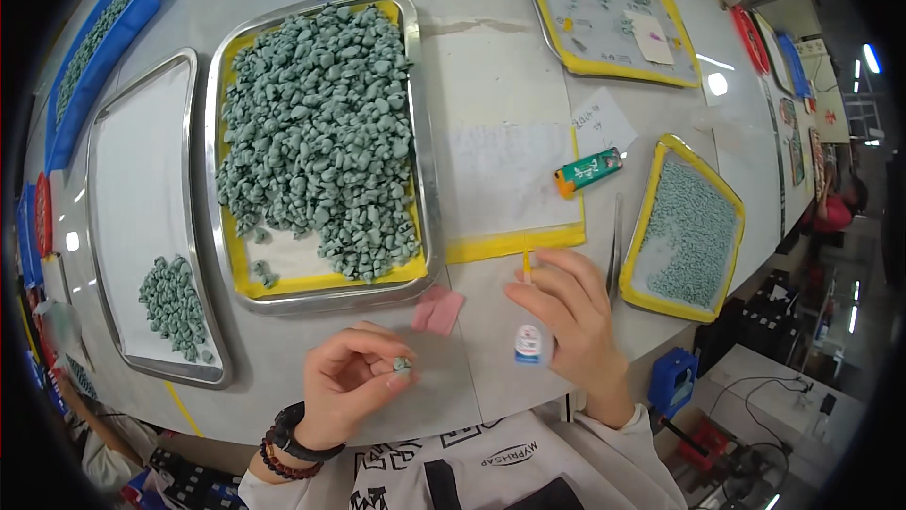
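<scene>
Between the thumb and fingers of my left hand (354, 380) is a small green stone-like piece (403, 365). My right hand (576, 321) closes around a small white bottle (528, 345) with a blue-edged label. A thin yellow tip (527, 265) sticks out past those fingers; whether it belongs to the bottle is partly hidden. Beyond my left hand stands a metal tray (429, 227) heaped with similar green pieces (321, 123). A folded pink cloth or paper (438, 310) lies between the hands, near the tray's corner.
At left, another metal tray (127, 199) holds a small green pile (173, 307). A blue bin (99, 48) stands behind it. To the right are a green lighter (588, 171), tweezers (615, 246), a yellow-edged tray (651, 306) of finer pieces and a far yellow-edged tray (613, 68).
</scene>
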{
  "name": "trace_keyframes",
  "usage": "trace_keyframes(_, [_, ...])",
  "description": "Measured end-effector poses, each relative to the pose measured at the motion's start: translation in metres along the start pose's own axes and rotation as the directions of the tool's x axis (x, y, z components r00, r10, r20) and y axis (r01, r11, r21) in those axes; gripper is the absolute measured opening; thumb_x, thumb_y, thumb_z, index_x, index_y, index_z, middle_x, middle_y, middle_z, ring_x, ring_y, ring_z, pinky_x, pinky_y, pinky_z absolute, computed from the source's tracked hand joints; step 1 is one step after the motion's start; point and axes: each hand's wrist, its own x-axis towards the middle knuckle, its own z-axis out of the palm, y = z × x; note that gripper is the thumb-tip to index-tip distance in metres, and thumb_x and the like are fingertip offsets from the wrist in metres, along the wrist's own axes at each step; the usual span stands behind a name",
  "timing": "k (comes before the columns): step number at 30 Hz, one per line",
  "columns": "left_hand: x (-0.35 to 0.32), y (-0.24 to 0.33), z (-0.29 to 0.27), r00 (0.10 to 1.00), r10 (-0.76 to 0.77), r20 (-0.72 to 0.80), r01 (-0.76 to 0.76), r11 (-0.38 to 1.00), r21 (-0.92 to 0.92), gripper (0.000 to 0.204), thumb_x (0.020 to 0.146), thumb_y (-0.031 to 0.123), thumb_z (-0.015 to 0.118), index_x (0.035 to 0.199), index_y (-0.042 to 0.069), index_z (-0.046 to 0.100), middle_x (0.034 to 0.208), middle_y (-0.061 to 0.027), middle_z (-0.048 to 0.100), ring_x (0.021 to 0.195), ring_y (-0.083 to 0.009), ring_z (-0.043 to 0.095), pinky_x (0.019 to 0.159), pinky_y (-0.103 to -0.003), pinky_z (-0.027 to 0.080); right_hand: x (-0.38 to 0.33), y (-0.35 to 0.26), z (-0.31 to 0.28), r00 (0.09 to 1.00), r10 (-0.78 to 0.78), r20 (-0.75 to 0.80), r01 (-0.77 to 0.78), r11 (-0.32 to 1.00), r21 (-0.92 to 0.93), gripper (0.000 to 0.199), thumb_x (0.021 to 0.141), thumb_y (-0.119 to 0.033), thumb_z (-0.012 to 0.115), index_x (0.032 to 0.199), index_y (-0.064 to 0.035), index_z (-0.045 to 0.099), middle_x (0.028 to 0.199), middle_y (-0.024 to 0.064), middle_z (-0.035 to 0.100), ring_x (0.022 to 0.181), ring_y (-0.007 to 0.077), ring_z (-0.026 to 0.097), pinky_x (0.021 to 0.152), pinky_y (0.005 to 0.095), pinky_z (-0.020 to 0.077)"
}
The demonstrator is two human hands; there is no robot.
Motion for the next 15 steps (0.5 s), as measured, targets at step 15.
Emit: trace_keyframes(15, [0.005, -0.001, 0.002, 0.992, -0.075, 0.104, 0.081, 0.995, -0.057, 0.024, 0.08, -0.011, 0.058, 0.103, -0.003, 0.055, 0.102, -0.0127, 0.056, 0.085, -0.0144, 0.059, 0.076, -0.028, 0.052, -0.061, 0.079, -0.077, 0.848, 0.419, -0.324, -0.523, 0.761, -0.383, 0.014, 0.072, -0.002, 0.066, 0.086, -0.0044, 0.065, 0.083, 0.0064, 0.056, 0.081, 0.0225, 0.052, 0.072, 0.033, 0.0403])
